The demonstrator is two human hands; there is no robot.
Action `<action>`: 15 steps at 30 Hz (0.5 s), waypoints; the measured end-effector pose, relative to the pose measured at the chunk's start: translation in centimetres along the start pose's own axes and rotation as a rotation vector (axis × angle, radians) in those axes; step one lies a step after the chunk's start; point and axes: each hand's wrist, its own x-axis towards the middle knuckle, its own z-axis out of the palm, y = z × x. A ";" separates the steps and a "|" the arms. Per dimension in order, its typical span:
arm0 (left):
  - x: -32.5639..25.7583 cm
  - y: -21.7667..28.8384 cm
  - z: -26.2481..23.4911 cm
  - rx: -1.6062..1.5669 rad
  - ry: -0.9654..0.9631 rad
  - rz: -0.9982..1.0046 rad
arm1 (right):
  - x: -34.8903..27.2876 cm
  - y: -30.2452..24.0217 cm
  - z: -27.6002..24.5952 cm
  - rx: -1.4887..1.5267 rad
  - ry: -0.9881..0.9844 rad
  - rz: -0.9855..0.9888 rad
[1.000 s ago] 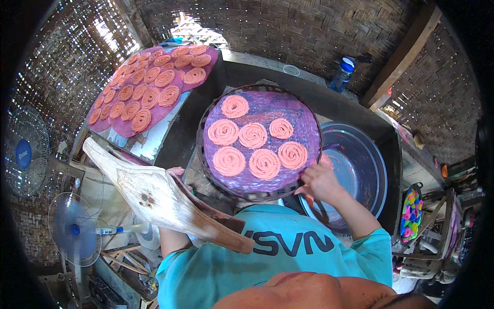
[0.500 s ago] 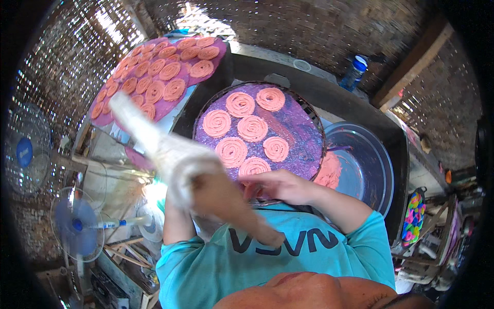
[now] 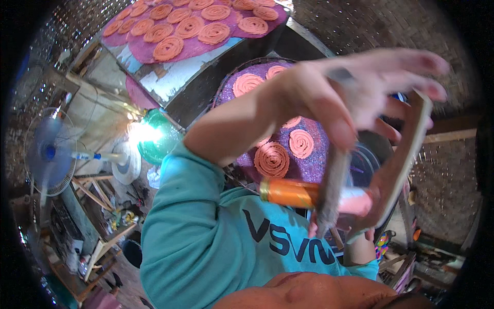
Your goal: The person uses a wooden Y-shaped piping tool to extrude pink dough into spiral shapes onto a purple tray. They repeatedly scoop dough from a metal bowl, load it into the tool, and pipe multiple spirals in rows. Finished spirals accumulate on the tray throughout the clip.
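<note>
Close in front of my chest is a wooden press (image 3: 333, 180) with two long pale bars, slightly blurred. An orange cylinder (image 3: 290, 192) with a gold rim sticks out on its left, and pink dough (image 3: 355, 202) shows between the bars. My left hand (image 3: 355, 95) reaches across to the top of the press, its thumb on the near bar and its fingers at the far one. Down at the lower end, my right hand (image 3: 369, 234) is mostly hidden behind the wood and seems to hold it. Behind lies a round purple tray (image 3: 316, 141) bearing pink dough coils (image 3: 271, 159).
At the back left, a slanted purple sheet (image 3: 146, 50) carries several coils. A clear basin (image 3: 364, 157) stands right of the tray, partly hidden. Along the left are a standing fan (image 3: 50, 152) and a bright green round container (image 3: 159, 138). A dark ledge (image 3: 193, 105) borders the tray.
The press has swung from the left to the right, in front of my chest. My left arm now crosses over the tray, and my right hand has left the tray's near edge.
</note>
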 end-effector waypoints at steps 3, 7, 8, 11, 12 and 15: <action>1.5 -1.6 -0.9 -0.004 0.005 0.038 | -1.7 -0.4 -0.3 0.093 0.090 -0.050; 1.4 -2.9 -4.5 0.033 0.132 0.075 | -3.5 -0.9 -1.2 0.160 0.138 -0.125; 1.0 -2.9 -5.3 0.036 0.200 0.068 | -3.8 -1.0 -1.3 0.174 0.150 -0.141; -0.1 -3.2 -7.9 -0.008 0.323 0.060 | -4.3 -1.3 -2.3 0.201 0.167 -0.172; -0.5 -3.4 -8.4 -0.032 0.372 0.056 | -4.4 -1.3 -2.5 0.203 0.176 -0.179; -1.5 -3.8 -10.6 -0.088 0.452 0.064 | -3.7 -1.8 -2.9 0.170 0.205 -0.169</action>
